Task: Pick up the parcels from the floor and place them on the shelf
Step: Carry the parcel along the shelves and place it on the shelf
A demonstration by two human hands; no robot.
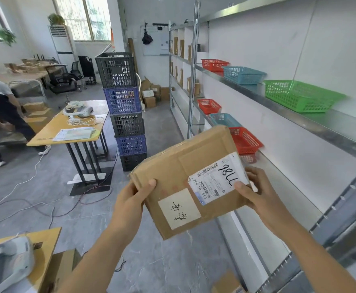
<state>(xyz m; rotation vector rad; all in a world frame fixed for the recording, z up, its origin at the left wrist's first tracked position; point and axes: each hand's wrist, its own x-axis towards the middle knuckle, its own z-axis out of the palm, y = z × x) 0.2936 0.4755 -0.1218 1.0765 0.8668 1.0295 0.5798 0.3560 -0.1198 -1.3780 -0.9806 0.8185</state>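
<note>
Gripping from both sides, your fingers of the left hand and right hand clamp one cardboard parcel, thumbs on top, held in the air beside the shelf. It carries two labels. Tilted as it is, it could slip if either thumb eases, or catch the shelf edge or a basket going in. I count three red baskets, two blue, one green. At least one more parcel lies on the floor below.
</note>
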